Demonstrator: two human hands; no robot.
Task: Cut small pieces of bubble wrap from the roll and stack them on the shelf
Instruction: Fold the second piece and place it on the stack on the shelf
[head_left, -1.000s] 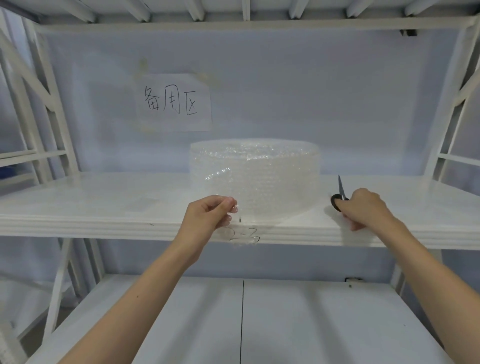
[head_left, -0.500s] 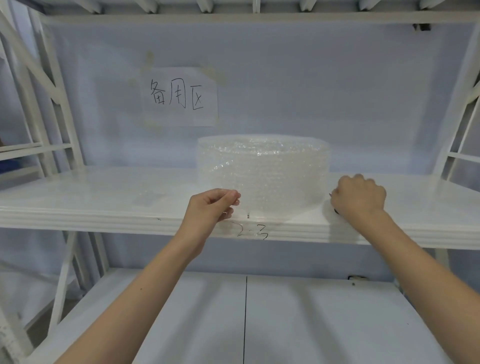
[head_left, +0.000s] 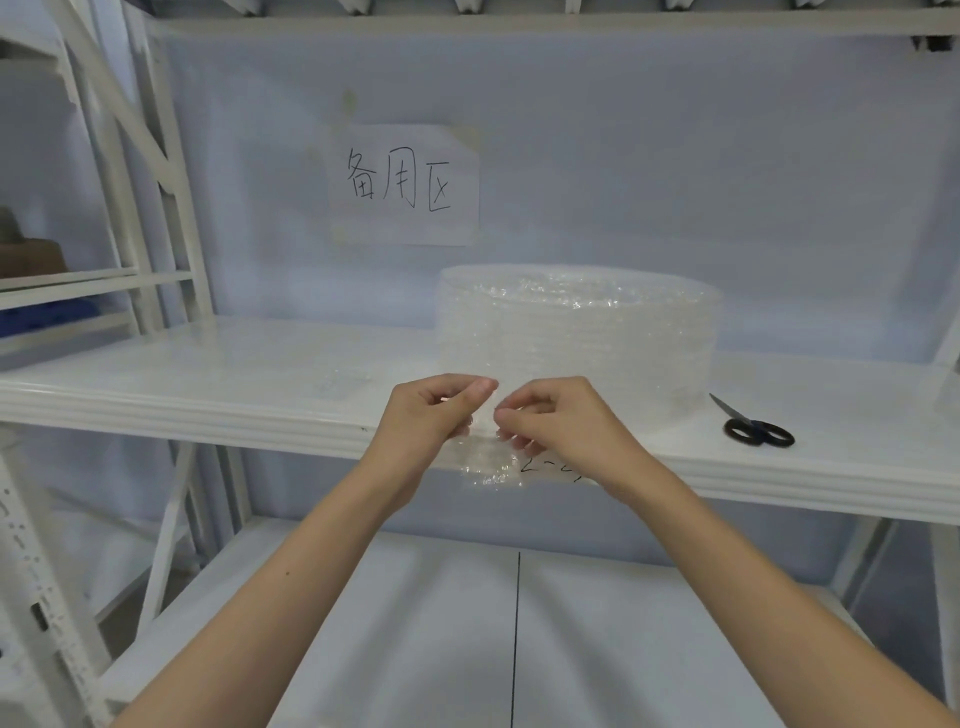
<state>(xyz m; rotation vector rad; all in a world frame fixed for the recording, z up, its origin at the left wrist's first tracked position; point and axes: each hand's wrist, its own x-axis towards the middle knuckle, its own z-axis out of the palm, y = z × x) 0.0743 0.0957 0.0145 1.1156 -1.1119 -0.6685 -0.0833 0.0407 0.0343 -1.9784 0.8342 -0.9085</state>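
I am now pinching the cut bubble wrap piece (head_left: 485, 460) with both left hand (head_left: 434, 415) and right hand (head_left: 558, 421) before the roll (head_left: 576, 338), scissors (head_left: 756, 428) having just been laid down right of it, so stacking is coming next.

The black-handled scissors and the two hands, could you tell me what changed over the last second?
The right hand let go of the black-handled scissors, now lying on the white shelf, and moved left to pinch the small clear bubble wrap piece. The left hand still pinches it; the roll stayed.
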